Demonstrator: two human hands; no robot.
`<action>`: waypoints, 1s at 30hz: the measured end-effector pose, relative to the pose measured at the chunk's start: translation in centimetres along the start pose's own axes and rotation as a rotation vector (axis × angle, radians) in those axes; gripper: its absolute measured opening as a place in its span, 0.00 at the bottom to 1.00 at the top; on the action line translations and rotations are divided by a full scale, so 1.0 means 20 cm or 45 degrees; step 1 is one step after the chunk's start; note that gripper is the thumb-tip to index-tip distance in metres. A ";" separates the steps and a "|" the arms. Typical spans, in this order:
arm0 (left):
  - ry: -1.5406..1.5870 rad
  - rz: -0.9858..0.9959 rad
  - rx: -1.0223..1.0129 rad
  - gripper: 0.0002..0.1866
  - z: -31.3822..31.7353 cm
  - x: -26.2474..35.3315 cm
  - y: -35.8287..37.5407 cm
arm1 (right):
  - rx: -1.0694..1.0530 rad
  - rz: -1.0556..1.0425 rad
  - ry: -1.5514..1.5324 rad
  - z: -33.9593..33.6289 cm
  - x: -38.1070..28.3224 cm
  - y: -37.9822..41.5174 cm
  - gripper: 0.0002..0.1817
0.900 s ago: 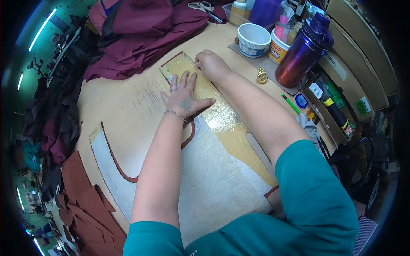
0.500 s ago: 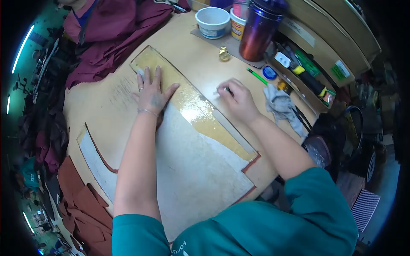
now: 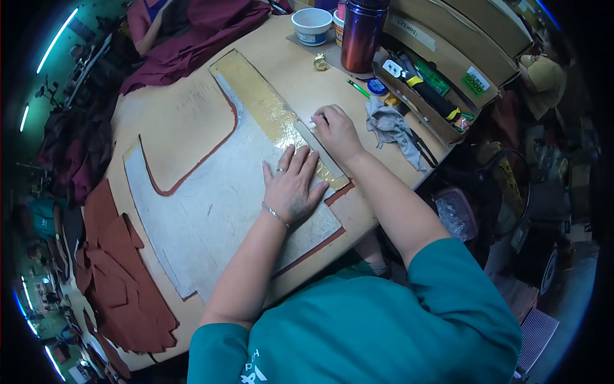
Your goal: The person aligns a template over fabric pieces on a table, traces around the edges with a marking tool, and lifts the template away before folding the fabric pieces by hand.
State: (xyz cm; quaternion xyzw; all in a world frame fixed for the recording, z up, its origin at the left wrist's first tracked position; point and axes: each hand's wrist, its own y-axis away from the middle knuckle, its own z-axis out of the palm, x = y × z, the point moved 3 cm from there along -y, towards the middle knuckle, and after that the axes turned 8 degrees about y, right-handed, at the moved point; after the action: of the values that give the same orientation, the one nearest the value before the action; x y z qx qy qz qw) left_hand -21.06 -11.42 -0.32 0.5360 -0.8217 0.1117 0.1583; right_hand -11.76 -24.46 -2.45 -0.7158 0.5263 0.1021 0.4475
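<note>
A large grey-white pattern piece (image 3: 192, 224), with a shiny yellowish taped band (image 3: 252, 96) along one edge, lies flat on the table. Reddish-brown fabric (image 3: 313, 251) peeks out from under its edges. My left hand (image 3: 293, 182) is spread flat on the pattern near its lower right, a ring and a bracelet on it. Just beyond the taped edge, my right hand (image 3: 338, 136) pinches a small white piece (image 3: 313, 124) that looks like chalk. A narrow grey strip (image 3: 320, 150) runs along the pattern's edge beside this hand.
Folded reddish-brown fabric (image 3: 115, 275) lies at left, maroon cloth (image 3: 185, 48) at the back. Beyond my right hand are a grey rag (image 3: 390, 128), a green pen (image 3: 358, 88), a gold watch (image 3: 320, 61), a tumbler (image 3: 363, 38), a white tub (image 3: 312, 27) and a cardboard tool box (image 3: 425, 105).
My left hand has moved from the pattern's far end to its near right part, baring the curved cutout. My right hand has come slightly nearer along the taped edge. The camera view has shifted.
</note>
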 end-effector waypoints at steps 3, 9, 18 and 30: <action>0.003 -0.006 -0.003 0.32 0.00 0.00 0.01 | -0.052 0.041 0.033 -0.05 -0.02 0.07 0.06; -0.017 0.029 0.026 0.32 0.02 -0.02 0.00 | -0.148 -0.013 0.092 -0.04 -0.04 0.08 0.04; -0.007 0.014 0.044 0.34 0.01 -0.02 0.00 | -0.438 0.038 0.057 -0.25 -0.10 0.23 0.04; -0.002 -0.010 0.022 0.35 0.02 -0.02 -0.01 | -0.388 -0.077 0.147 -0.22 -0.10 0.22 0.05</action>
State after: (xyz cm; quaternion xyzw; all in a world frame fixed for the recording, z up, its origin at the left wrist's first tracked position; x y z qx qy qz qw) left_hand -20.83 -11.26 -0.75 0.5408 -0.8187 0.1177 0.1533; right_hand -17.77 -26.70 -1.11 -0.7956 0.5077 0.1260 0.3056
